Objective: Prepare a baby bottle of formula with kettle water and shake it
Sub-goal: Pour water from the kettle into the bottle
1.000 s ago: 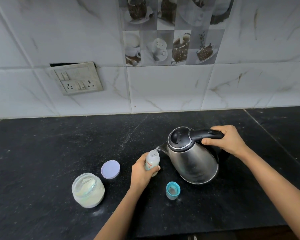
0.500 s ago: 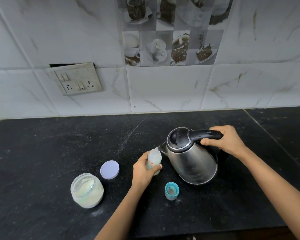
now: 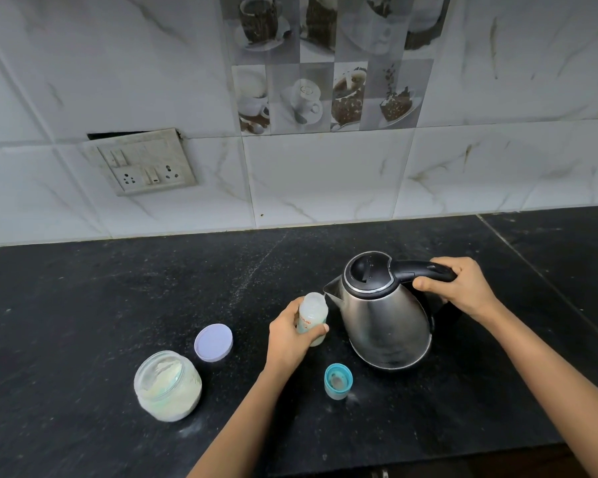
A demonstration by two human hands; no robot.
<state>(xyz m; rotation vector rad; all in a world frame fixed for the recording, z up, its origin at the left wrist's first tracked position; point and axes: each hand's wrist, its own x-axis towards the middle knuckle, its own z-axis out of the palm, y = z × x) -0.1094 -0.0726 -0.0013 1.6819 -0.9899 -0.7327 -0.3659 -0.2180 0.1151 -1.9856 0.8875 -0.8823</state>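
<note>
My left hand (image 3: 289, 334) grips a small clear baby bottle (image 3: 312, 315) with no top on it, standing on the black counter. My right hand (image 3: 458, 288) holds the black handle of a steel kettle (image 3: 384, 315), whose spout sits right beside the bottle's mouth. The kettle's body is nearly upright, its base close to the counter. The bottle's teal cap (image 3: 338, 380) lies in front of the kettle. An open jar of pale formula powder (image 3: 166, 386) stands at the left, its lilac lid (image 3: 213, 341) beside it.
The black stone counter (image 3: 118, 305) runs to a white tiled wall with a socket plate (image 3: 142, 163). A seam in the counter (image 3: 546, 284) crosses the right side. The front edge lies just below the cap.
The kettle has tipped back from its pouring tilt toward upright, and the spout has drawn level beside the bottle's mouth. My left hand keeps the bottle in place.
</note>
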